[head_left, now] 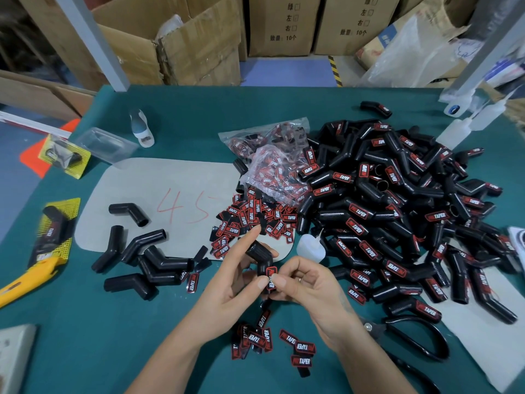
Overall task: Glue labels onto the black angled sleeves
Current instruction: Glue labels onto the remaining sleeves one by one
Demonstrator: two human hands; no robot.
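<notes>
With the left hand [235,282] gripping the sleeve [262,261] and the right hand [306,282] pinching its label [271,277], seemingly still wet, any thumb slip could set it crooked.

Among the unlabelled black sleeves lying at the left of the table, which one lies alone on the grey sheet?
The sleeve beside the red "45" writing: it lies apart on the grey sheet, while the other bare sleeves crowd together at the sheet's near edge.

Factory packing/assembly bench: stacked cartons [284,24] behind, green worktable [85,322] w/ bulk heap of sleeves [397,209].
</notes>
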